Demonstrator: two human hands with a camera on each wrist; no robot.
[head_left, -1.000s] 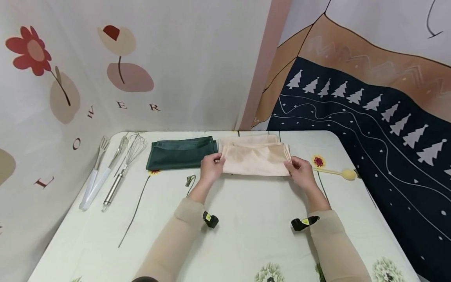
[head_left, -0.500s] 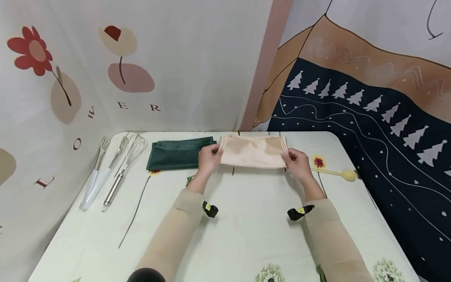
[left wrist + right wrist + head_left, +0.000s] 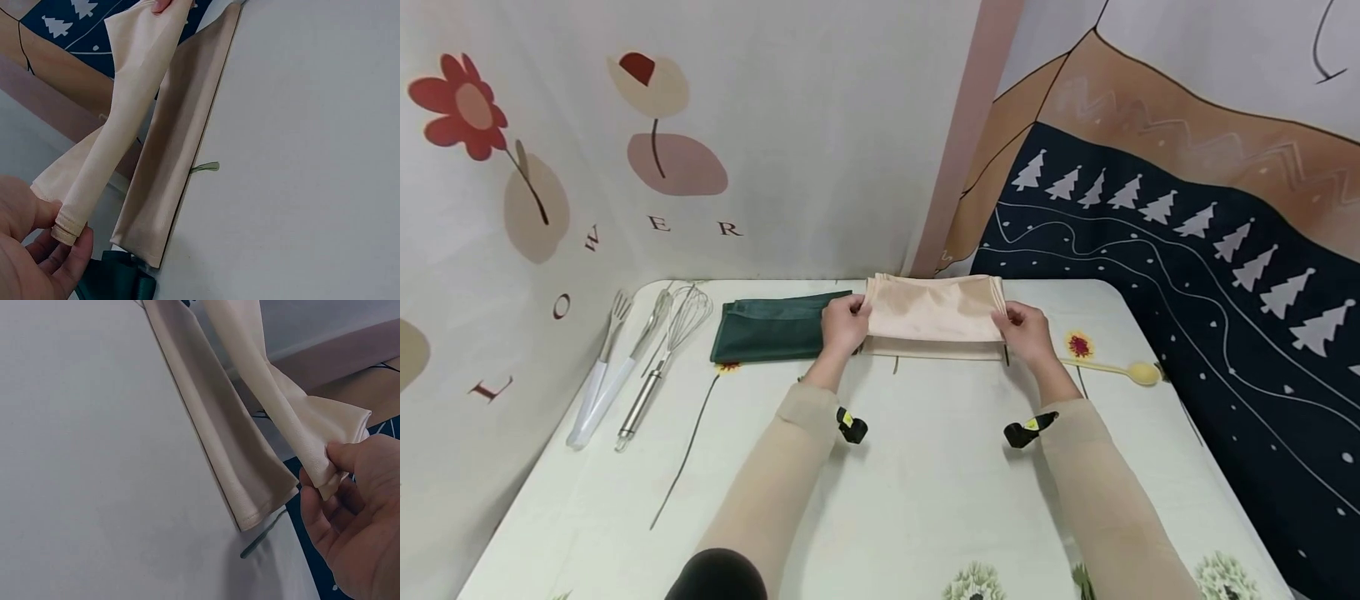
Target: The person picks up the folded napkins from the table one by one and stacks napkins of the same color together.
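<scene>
Both hands pinch the beige cloth (image 3: 934,307) at its two ends, the left hand (image 3: 844,325) and the right hand (image 3: 1024,333), so the upper layer stays lifted and stretched above the lower layer on the counter (image 3: 925,467), beside the green cloth (image 3: 771,329).

Open table (image 3: 925,492) in front of both hands, bare between the sleeves and toward the near edge. Blocked at the far edge by the wall (image 3: 790,167). Left of the left hand (image 3: 844,323): green cloth (image 3: 771,329) touching the beige cloth (image 3: 934,307), then whisk (image 3: 662,358) and two white-handled tools (image 3: 606,367), apart. Right of the right hand (image 3: 1024,332): yellow spoon (image 3: 1116,367) near, dark hanging (image 3: 1225,333) beyond.
</scene>
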